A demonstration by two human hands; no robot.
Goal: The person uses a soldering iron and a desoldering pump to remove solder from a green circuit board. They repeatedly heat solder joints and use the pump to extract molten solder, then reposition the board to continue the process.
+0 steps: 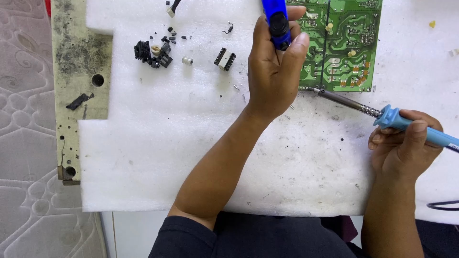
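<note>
Nearest, at the lower edge: dark sleeve (248, 239) of the person, both forearms reaching up over a sheet of white foam padding (158, 157), speckled with dark grit.

Lower right: right hand (404, 145), fingers curled tight round the light-blue plastic handle of a soldering iron (382, 114). Long axis slanted, running from lower right to upper left; handle off toward the right edge, thin metal shaft pointing up-left, tip resting at the bottom edge of a green printed circuit board (342, 43). Black cable loop (442, 205) just below that hand, at the right edge.

Centre, farther up: left hand (272, 71), closed round a dark-blue plastic suction tool with a black end (277, 21). Long axis near upright in view, black end down between thumb and fingers, body running off the top edge. Hand lying partly over the left side of the green board, its far edge cut off by the frame.

Farther left on the foam: small black finned component (224, 58), a small silvery cylinder (187, 60), then a cluster of loose black parts (153, 50).

Far left: worn, stained beige panel with round holes (76, 71), partly under the foam, lying on grey quilted fabric (24, 143).
</note>
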